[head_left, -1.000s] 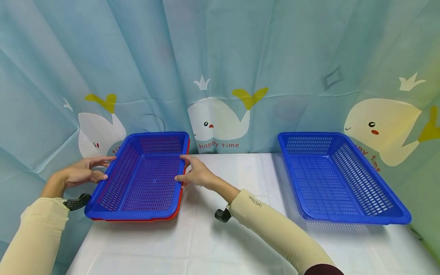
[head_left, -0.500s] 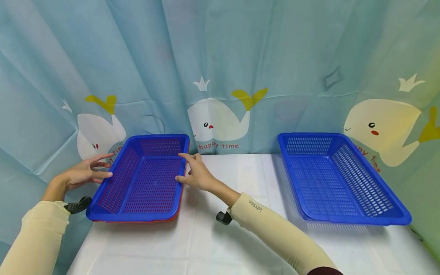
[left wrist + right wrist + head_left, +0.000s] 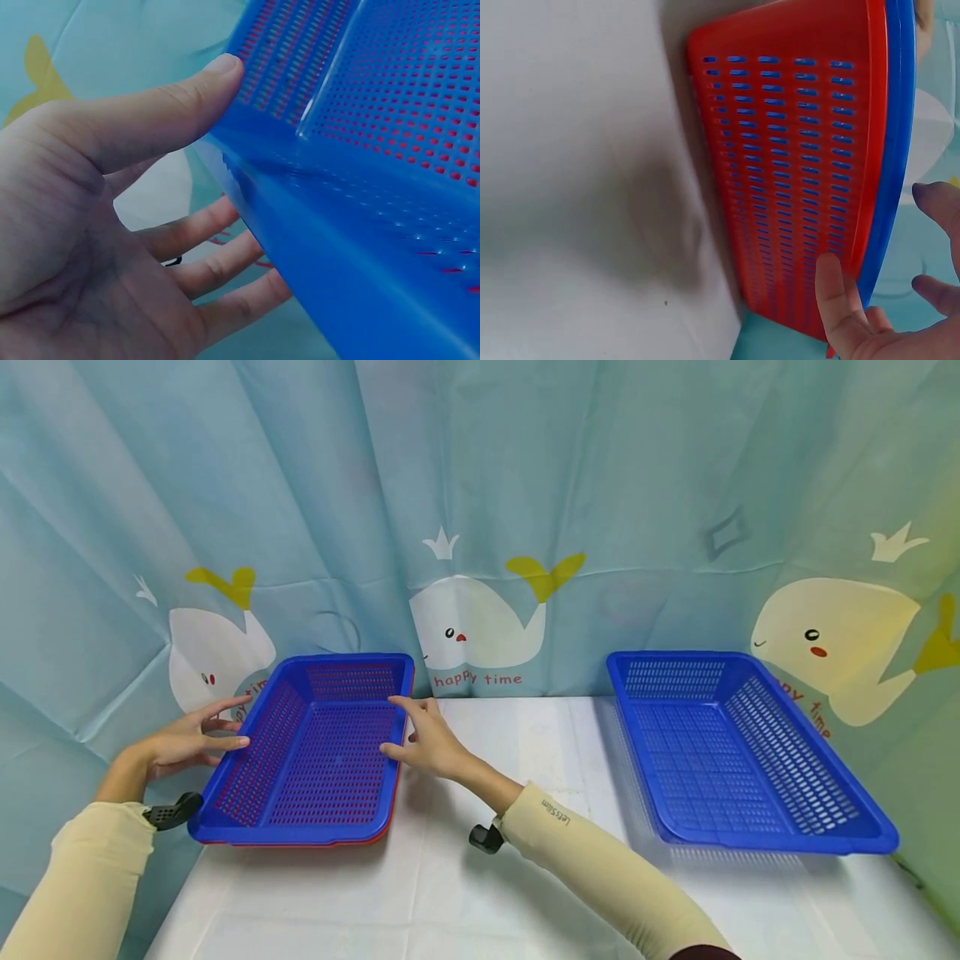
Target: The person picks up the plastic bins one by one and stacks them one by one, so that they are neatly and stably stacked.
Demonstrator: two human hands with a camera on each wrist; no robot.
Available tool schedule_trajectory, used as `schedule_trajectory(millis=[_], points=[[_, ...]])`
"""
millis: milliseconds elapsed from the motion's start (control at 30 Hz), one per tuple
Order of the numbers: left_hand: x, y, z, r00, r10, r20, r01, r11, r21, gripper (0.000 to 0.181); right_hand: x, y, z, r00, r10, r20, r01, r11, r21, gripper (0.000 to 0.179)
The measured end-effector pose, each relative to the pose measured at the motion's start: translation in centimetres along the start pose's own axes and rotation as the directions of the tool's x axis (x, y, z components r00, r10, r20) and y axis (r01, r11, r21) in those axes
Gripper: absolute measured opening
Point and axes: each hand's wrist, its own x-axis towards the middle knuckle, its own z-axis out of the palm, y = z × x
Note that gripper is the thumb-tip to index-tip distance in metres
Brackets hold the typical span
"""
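On the left, a blue plastic basket (image 3: 330,768) with slotted walls sits nested in a red basket (image 3: 780,157), whose rim shows just beneath the blue one. My left hand (image 3: 183,745) is at its left rim, thumb over the edge and fingers spread outside; in the left wrist view the fingers (image 3: 214,270) are loosely extended. Opposite, my right hand (image 3: 435,739) is at the right rim with fingers apart. The right wrist view shows one finger (image 3: 832,292) at the red wall, while other fingertips stand off the blue rim. Whether the left thumb touches the rim, I cannot tell.
Another blue basket (image 3: 720,760) stands at the right, over a translucent one (image 3: 630,768). Both stacks are on a white-covered table (image 3: 450,893). A blue curtain (image 3: 495,468) with printed whales hangs right behind the table.
Both hands have loosened from the rims, the left fingers spreading. The blue basket has settled slightly lower into the red one. Over the last half second, little moves.
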Motion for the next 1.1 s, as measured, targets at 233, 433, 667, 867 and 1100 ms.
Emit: schedule_trajectory(millis=[233, 433, 667, 867, 1100], points=[[0.0, -0.2, 0.1, 0.999, -0.021, 0.026, 0.022, 0.999, -0.049, 0.088, 0.1, 0.4, 0.1, 0.999, 0.053, 0.003, -0.053, 0.997, 0.054, 0.076], [-0.1, -0.4, 0.3, 0.999, -0.034, 0.011, 0.034, 0.999, 0.007, 0.083, 0.3, 1.0, 0.3, 0.992, 0.117, 0.048, -0.125, 0.962, 0.242, 0.077], [0.0, -0.4, 0.2, 0.999, -0.032, 0.01, 0.032, 0.999, 0.004, 0.079, 0.5, 1.4, 0.4, 0.988, 0.14, 0.068, -0.154, 0.934, 0.323, 0.074], [-0.1, -0.3, 0.1, 1.0, -0.023, 0.018, 0.023, 1.0, -0.001, 0.078, 0.4, 1.5, 0.5, 0.988, 0.136, 0.079, -0.154, 0.933, 0.325, 0.076], [-0.1, -0.3, 0.1, 1.0, -0.019, 0.02, 0.019, 1.0, -0.004, 0.076, 0.5, 1.5, 0.6, 0.987, 0.145, 0.074, -0.161, 0.946, 0.282, 0.077]])
